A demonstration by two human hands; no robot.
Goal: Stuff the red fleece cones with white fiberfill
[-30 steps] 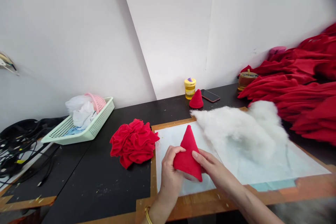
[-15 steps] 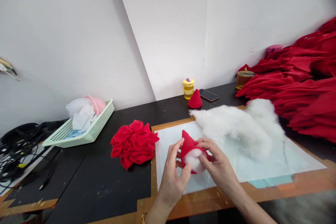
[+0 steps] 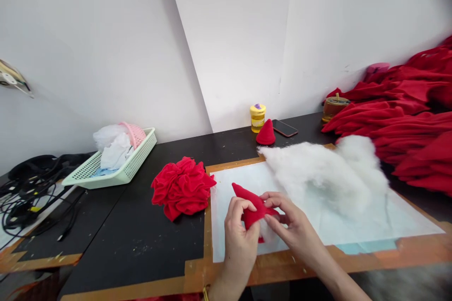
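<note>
Between my hands is a red felt cone point(image 3: 251, 202), its tip pointing up and to the left. White stuffing point(image 3: 267, 232) shows at its open lower end, partly hidden by my fingers. My left hand point(image 3: 240, 225) is closed on the cone's left side, fingers bent over the cloth. My right hand point(image 3: 291, 218) pinches the cone's edge on the right, close to the stuffing. Both hands are over a white sheet point(image 3: 233, 176) taped to the black table. A large heap of white fiberfill point(image 3: 325, 174) lies on the sheet beyond my right hand.
A pile of red cloth pieces point(image 3: 182, 188) lies left of the sheet. Behind stand a red cone point(image 3: 266, 133), a yellow-lidded jar point(image 3: 257, 118) and a phone point(image 3: 284, 128). Red fabric point(image 3: 399, 113) is heaped at right. A green basket point(image 3: 120, 174) and black cables point(image 3: 31, 197) are at left.
The cone has tilted further left and its stuffed opening has turned down, showing less stuffing. My left fingers have curled over its side. The view has shifted slightly.
</note>
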